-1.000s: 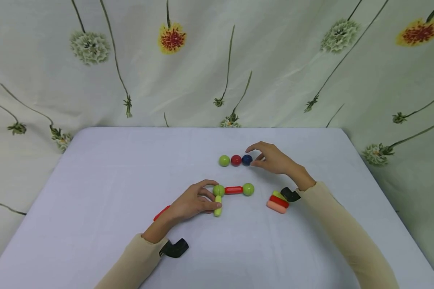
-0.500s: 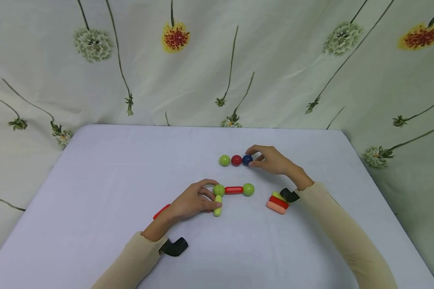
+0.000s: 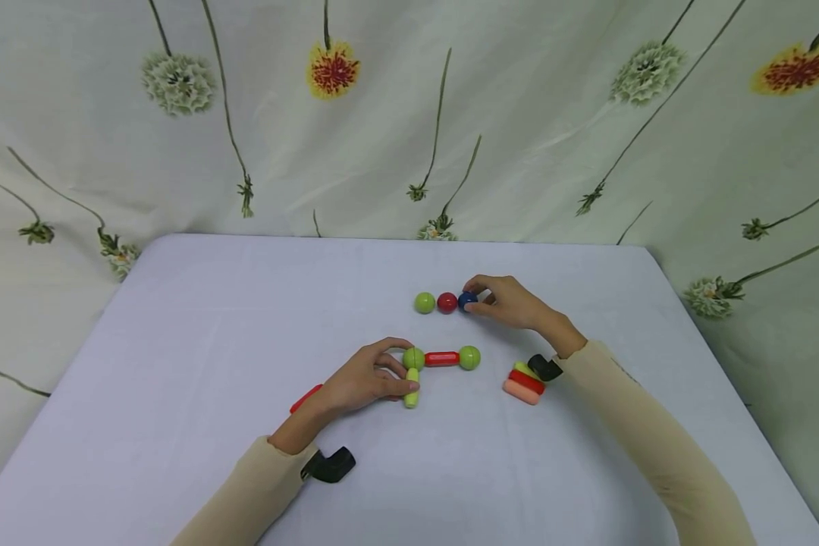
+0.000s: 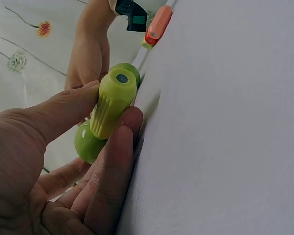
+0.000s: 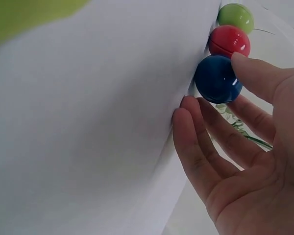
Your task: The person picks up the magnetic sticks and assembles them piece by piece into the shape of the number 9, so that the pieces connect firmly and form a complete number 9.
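Note:
My left hand point(image 3: 365, 381) pinches a ribbed yellow-green rod point(image 4: 110, 105) between thumb and fingers. The rod's far end meets a green ball point(image 3: 413, 359), which a red rod point(image 3: 441, 359) links to a second green ball point(image 3: 469, 357). At the back, my right hand point(image 3: 508, 302) holds a glossy blue ball point(image 5: 218, 79); its thumb lies on the near side and a fingertip reaches behind, partly hidden. Beside the blue ball, a red ball point(image 5: 229, 41) and a loose green ball point(image 5: 236, 18) sit in a row on the table.
A salmon rod point(image 3: 521, 391), a red rod point(image 3: 527, 381) and a yellow-green rod point(image 3: 525, 369) lie together below the right wrist. Another red rod point(image 3: 305, 398) is partly hidden behind the left wrist. A white cloth covers the table point(image 3: 211, 334); a flowered curtain point(image 3: 532, 114) hangs behind.
My right thumb and fingers have closed in on the blue ball, with the thumb now across its front. The left hand and the joined pieces have stayed put.

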Demonstrator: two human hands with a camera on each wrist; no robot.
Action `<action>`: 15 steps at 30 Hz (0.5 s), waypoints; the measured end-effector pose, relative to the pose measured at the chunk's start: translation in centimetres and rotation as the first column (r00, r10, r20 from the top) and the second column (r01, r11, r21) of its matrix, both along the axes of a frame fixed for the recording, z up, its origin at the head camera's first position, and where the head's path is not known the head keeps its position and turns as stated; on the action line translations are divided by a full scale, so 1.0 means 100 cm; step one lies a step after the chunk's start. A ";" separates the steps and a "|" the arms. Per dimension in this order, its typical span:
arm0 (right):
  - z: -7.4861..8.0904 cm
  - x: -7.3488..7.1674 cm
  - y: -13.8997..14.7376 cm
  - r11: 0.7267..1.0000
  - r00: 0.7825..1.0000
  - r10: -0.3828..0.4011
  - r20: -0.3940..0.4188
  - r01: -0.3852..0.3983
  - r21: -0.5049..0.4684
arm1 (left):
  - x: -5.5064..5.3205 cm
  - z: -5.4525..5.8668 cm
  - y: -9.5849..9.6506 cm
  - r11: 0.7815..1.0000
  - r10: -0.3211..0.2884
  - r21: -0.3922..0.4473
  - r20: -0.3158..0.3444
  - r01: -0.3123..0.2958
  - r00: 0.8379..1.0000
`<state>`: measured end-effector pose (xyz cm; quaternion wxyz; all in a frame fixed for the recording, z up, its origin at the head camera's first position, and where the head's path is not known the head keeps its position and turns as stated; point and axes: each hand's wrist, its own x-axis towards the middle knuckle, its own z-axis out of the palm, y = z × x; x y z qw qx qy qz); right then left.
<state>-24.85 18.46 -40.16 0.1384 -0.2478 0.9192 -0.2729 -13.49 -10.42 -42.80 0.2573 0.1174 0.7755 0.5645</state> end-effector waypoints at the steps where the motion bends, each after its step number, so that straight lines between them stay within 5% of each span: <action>1: 0.000 -0.001 -0.001 1.000 1.000 0.001 -0.002 0.000 0.006 | 0.000 0.000 0.000 1.000 0.001 0.000 0.001 -0.001 1.000; 15: 0.003 0.003 0.001 0.998 0.999 0.019 -0.035 -0.017 0.062 | 0.000 -0.002 0.000 1.000 0.008 0.009 0.007 -0.008 1.000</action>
